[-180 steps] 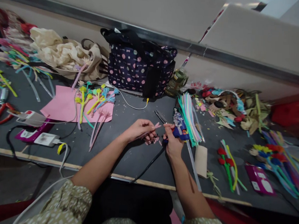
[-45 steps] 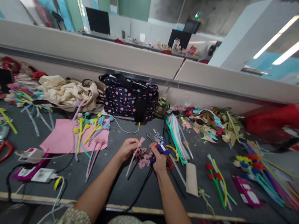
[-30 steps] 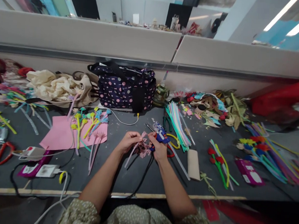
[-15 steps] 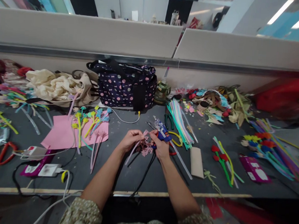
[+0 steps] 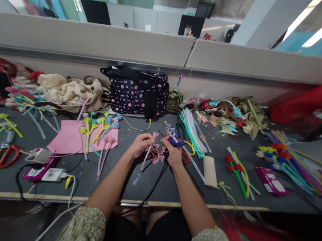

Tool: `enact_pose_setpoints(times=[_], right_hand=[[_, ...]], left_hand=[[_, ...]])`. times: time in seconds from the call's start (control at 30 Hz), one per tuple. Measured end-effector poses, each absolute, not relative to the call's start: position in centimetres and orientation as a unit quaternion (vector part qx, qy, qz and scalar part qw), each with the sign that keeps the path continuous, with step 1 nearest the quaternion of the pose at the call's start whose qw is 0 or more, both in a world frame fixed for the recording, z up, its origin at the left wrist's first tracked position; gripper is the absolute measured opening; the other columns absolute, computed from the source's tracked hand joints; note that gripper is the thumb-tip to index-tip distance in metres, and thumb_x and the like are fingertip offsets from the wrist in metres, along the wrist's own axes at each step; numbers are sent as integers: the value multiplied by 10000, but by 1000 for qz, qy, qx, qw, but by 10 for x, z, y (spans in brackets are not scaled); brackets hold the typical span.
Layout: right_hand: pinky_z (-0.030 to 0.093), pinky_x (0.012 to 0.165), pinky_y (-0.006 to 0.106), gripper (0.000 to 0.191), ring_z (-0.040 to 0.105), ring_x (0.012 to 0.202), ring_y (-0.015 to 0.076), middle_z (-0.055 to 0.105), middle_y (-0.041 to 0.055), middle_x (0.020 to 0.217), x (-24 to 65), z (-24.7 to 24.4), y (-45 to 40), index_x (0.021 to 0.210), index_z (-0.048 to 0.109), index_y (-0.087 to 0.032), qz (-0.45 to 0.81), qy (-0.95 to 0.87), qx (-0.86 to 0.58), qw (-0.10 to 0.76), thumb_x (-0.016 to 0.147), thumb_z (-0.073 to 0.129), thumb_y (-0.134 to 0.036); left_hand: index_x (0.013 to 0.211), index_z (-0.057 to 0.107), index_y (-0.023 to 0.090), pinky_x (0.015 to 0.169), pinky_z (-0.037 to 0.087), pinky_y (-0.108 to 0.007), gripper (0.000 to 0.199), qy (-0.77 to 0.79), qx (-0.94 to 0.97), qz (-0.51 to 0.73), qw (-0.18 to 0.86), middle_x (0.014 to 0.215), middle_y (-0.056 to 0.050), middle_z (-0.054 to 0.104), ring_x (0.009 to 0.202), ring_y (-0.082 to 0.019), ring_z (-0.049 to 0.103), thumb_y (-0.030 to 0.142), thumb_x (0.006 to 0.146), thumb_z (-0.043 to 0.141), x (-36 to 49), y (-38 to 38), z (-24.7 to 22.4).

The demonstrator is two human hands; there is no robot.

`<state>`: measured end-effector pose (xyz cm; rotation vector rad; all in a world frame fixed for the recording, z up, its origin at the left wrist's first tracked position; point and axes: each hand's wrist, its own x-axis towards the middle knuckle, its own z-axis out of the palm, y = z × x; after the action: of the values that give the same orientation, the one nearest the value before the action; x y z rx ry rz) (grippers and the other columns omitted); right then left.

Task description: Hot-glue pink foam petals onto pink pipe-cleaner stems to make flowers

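Note:
My left hand [image 5: 142,144] pinches a thin pink pipe-cleaner stem [image 5: 147,156] near its top, where a small pink flower head [image 5: 155,134] points up. Close beside it, my right hand [image 5: 173,150] is closed around the handle of a blue glue gun [image 5: 177,140]; the fingers hide much of the handle. A clear glue stick [image 5: 195,166] juts from the gun's rear toward the lower right. Between and below both hands lies a cluster of small dusty-pink pieces [image 5: 156,154] on the dark table.
Finished pipe-cleaner flowers lie on a pink sheet [image 5: 67,134] to the left. Red-handled scissors [image 5: 9,156] and plugs on cords [image 5: 54,174] sit nearby. Loose pipe cleaners [image 5: 192,131], a cardboard roll [image 5: 210,172] and red flowers [image 5: 237,168] are at right. A polka-dot bag [image 5: 135,93] stands behind.
My hands have drawn slightly apart. The pink stem now stands steeper, its flower head clear of my right fingers. The glue gun has shifted a little, and the view has tilted upward.

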<state>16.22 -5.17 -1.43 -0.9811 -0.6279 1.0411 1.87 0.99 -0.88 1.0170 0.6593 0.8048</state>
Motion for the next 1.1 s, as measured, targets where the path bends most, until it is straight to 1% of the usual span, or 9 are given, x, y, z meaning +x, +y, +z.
enact_pose_setpoints(times=[0.1, 0.17, 0.23, 0.37, 0.57, 0.73, 0.83, 0.97, 1.1], right_hand=[[364, 419, 194, 270, 436, 436, 57, 599, -27, 609, 161, -12, -58, 737, 639, -174, 463, -334, -455, 683, 732, 728, -429], [361, 422, 200, 316, 441, 434, 69, 543, -31, 535, 162, -12, -62, 719, 665, -174, 451, -374, -473, 658, 790, 660, -482], [372, 429, 208, 373, 464, 447, 84, 533, -24, 524, 162, -13, -65, 739, 687, -182, 442, -404, -483, 639, 826, 596, -534], [400, 431, 221, 453, 508, 457, 105, 576, -1, 543, 162, -14, -70, 763, 708, -192, 445, -438, -485, 612, 844, 529, -600], [431, 414, 235, 469, 526, 411, 116, 562, -6, 474, 153, -10, -74, 695, 691, -171, 478, -445, -474, 591, 780, 601, -623], [446, 440, 255, 452, 495, 384, 112, 542, -18, 442, 152, -16, -73, 692, 699, -187, 460, -451, -497, 582, 801, 587, -610], [471, 475, 287, 459, 494, 385, 125, 526, -24, 426, 153, -18, -73, 704, 703, -194, 455, -457, -499, 579, 814, 562, -616], [508, 554, 323, 442, 516, 426, 138, 557, -10, 456, 153, -13, -74, 691, 700, -208, 446, -470, -486, 587, 796, 582, -620], [491, 531, 322, 416, 516, 440, 137, 611, 10, 543, 153, -9, -77, 655, 668, -226, 466, -467, -454, 598, 780, 603, -617]], left_hand=[[693, 551, 148, 341, 304, -148, 346, 281, 446, 370, 765, 504, 69, 466, 369, -35, 387, 349, 612, 820, 18, 10, -9], [706, 549, 149, 339, 321, -147, 343, 274, 435, 376, 771, 534, 54, 503, 388, -45, 428, 344, 619, 817, 18, 10, -10], [716, 549, 148, 336, 331, -145, 348, 273, 425, 387, 772, 562, 39, 539, 404, -52, 463, 344, 617, 818, 18, 10, -9], [728, 549, 144, 329, 335, -140, 355, 272, 405, 413, 769, 587, 19, 584, 394, -53, 478, 336, 611, 824, 16, 13, -9], [744, 604, 133, 351, 349, -142, 358, 305, 370, 444, 757, 566, 19, 602, 370, -39, 455, 353, 585, 838, 13, 19, -11], [754, 646, 131, 371, 329, -140, 347, 322, 352, 456, 751, 547, 22, 595, 379, -37, 456, 362, 580, 839, 11, 20, -11], [715, 637, 136, 380, 300, -138, 336, 325, 347, 472, 742, 536, 24, 583, 392, -35, 450, 348, 561, 847, 11, 21, -11], [664, 610, 143, 394, 268, -148, 327, 307, 353, 494, 733, 520, 39, 555, 404, -32, 418, 324, 538, 851, 11, 20, -10], [631, 587, 142, 409, 269, -165, 328, 292, 385, 501, 718, 519, 44, 538, 417, -39, 415, 318, 531, 846, 10, 18, -9]])
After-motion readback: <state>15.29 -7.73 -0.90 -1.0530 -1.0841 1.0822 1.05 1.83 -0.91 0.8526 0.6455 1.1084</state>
